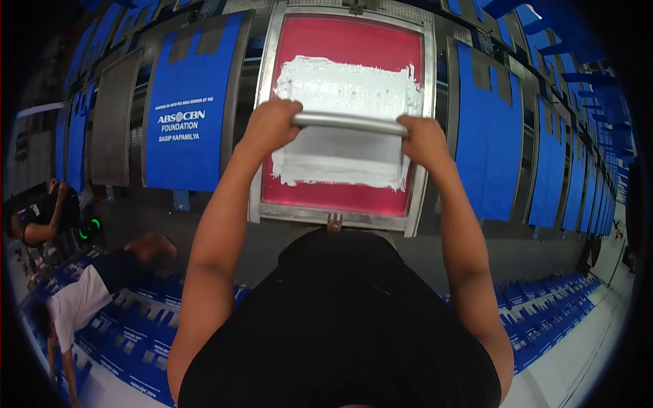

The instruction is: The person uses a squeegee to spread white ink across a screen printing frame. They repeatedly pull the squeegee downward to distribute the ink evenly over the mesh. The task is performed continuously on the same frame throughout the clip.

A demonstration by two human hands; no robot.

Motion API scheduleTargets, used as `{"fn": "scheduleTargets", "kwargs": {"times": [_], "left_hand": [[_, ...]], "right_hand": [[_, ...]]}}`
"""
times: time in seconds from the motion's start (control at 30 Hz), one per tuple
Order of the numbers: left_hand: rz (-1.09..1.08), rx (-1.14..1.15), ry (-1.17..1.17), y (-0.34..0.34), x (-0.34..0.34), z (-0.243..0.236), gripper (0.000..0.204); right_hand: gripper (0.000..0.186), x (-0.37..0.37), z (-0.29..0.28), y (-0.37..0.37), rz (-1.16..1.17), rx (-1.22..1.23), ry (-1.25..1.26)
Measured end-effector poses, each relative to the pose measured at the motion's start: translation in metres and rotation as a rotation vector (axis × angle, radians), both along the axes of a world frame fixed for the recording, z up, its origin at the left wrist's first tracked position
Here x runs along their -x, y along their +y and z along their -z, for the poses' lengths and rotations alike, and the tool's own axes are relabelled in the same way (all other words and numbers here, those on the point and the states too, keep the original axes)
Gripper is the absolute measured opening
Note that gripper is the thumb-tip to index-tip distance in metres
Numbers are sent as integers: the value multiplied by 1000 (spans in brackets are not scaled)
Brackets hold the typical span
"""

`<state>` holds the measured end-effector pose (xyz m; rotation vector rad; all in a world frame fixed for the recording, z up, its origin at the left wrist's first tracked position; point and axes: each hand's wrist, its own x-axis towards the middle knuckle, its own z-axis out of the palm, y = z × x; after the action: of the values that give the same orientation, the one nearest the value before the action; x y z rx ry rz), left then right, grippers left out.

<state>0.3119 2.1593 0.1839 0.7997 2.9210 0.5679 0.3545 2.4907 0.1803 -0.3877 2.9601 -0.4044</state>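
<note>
My left hand (272, 125) and my right hand (424, 141) are closed round the two ends of a squeegee (350, 122), a long grey bar lying crosswise over a printing screen. The screen has red mesh (343, 37) inside a silver metal frame (266, 75). A broad patch of thick white ink (350, 80) covers its middle, with ragged edges. Below the bar the ink (340, 175) looks smeared along the near side. My fingertips are partly hidden behind the bar, and so is the squeegee's blade.
Blue bag pieces with cut-out handles lie on boards left (183, 102) and right (486, 149) of the screen. A bare grey board (112, 126) stands farther left. Printed blue bags (551, 319) lie in rows behind me. A person in a white and dark shirt (85, 299) bends at lower left; another (44, 217) is beyond.
</note>
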Motion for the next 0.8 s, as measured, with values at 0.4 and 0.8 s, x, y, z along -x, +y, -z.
{"fn": "scheduleTargets", "kwargs": {"times": [0.4,0.8], "left_hand": [[6,-33,-7,-12,-72,37,40],[-23,-127,-38,-18,-143,44,27]], "right_hand": [[31,-67,12,-24,-32,-64,-18],[35,-130,13,-35,40,-103,-220]]}}
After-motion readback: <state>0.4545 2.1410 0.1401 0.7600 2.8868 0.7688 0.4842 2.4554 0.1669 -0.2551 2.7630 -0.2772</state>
